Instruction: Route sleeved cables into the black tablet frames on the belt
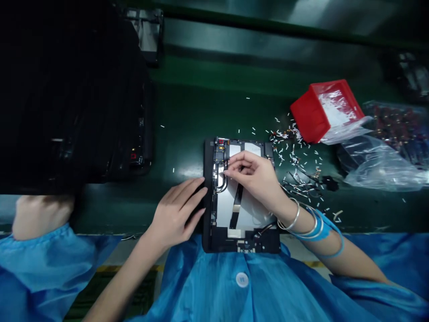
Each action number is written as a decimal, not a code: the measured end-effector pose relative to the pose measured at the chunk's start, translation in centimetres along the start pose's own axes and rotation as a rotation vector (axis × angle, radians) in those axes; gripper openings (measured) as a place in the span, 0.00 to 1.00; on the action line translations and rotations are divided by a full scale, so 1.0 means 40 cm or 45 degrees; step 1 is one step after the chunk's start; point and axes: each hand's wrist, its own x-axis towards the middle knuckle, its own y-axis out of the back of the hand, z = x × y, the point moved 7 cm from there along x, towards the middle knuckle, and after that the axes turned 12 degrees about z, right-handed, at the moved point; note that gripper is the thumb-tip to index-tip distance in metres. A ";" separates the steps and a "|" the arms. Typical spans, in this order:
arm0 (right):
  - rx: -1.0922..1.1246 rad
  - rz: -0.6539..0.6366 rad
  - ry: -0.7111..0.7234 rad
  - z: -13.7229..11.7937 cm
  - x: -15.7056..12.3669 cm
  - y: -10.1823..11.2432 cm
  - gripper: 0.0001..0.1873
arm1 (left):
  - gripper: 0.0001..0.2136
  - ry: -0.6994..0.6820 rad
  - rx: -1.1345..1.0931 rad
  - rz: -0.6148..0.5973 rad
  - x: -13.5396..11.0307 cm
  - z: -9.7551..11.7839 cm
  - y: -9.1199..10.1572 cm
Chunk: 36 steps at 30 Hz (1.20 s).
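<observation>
An opened tablet-like device (250,201) lies near the table's front edge, its inside facing up with a silvery plate, a dark ribbon cable (236,206) and small boards. My left hand (179,214) is open, fingers stretched out with their tips at the device's left edge. Over the device's upper left part, my right hand (253,176) is closed in a pinch beside thin black wires (224,184). What lies between those fingertips is too small to make out. Bracelets and a blue band circle the right wrist.
Right of the device, small white strips and short wires (300,183) lie scattered. Beyond them stand a red bin (311,114) lined with plastic and clear bags (385,163) of parts. Stacked dark devices (110,129) fill the left, where another person's hand (43,214) shows.
</observation>
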 end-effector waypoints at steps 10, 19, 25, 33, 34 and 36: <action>-0.264 0.036 0.163 -0.022 -0.013 0.009 0.03 | 0.15 -0.181 0.152 -0.099 0.001 0.020 -0.017; -0.430 -0.110 0.120 -0.015 0.020 0.015 0.09 | 0.13 -0.239 0.254 -0.114 0.024 0.034 -0.018; -0.430 -0.122 0.117 -0.010 0.020 0.014 0.08 | 0.17 -0.246 0.191 -0.126 0.011 0.031 -0.022; -0.455 -0.108 0.106 -0.005 0.029 0.019 0.07 | 0.17 -0.255 0.191 -0.138 0.015 0.030 -0.025; -0.465 -0.103 0.108 -0.006 0.031 0.019 0.06 | 0.18 -0.258 0.191 -0.140 0.018 0.031 -0.025; -0.480 -0.099 0.108 -0.007 0.033 0.018 0.06 | 0.19 -0.265 0.197 -0.151 0.024 0.034 -0.027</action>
